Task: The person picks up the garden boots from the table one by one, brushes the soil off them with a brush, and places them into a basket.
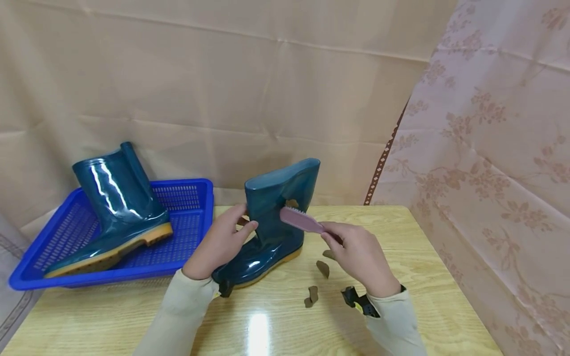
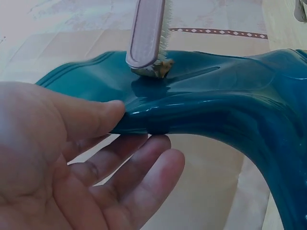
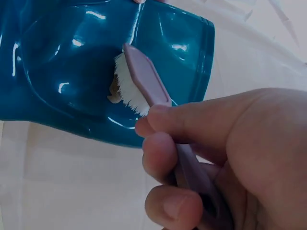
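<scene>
A glossy dark-teal rain boot (image 1: 271, 222) stands on the table, toe toward the lower left. My left hand (image 1: 222, 242) holds the front of its shaft, thumb on one side and fingers on the other, as the left wrist view shows. My right hand (image 1: 358, 252) grips the handle of a mauve scrub brush (image 1: 300, 219). The brush's white bristles (image 3: 128, 88) touch the shaft at a brown mud patch (image 3: 113, 91). Part of that patch is hidden behind the bristles in the right wrist view.
At the left, a blue plastic basket (image 1: 206, 198) holds a second teal rain boot (image 1: 118, 193), tilted and with a yellowish sole. Several brown flakes (image 1: 322, 269) lie on the wooden table (image 1: 423, 296) near my right hand. A beige cloth (image 1: 267, 89) hangs behind.
</scene>
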`<action>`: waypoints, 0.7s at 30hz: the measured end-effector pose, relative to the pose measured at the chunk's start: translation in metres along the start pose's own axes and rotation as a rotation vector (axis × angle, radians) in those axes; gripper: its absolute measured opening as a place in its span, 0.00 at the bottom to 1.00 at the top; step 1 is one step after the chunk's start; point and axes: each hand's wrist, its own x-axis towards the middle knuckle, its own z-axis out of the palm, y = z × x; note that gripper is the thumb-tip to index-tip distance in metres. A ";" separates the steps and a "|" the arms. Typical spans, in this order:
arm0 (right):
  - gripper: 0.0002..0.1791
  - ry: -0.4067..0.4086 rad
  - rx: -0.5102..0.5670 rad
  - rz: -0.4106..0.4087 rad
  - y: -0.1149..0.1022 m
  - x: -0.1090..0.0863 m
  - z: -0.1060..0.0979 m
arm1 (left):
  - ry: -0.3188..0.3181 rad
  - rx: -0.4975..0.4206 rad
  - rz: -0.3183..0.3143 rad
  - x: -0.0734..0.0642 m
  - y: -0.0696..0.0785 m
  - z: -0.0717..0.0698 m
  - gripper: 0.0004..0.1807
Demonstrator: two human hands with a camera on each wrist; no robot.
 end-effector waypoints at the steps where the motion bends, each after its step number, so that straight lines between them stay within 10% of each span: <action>1: 0.12 -0.001 0.002 0.009 0.001 0.000 0.000 | 0.006 -0.001 -0.012 0.000 0.000 0.000 0.18; 21: 0.13 -0.011 0.000 0.013 0.003 0.001 0.003 | -0.005 0.000 -0.008 -0.001 0.003 0.001 0.16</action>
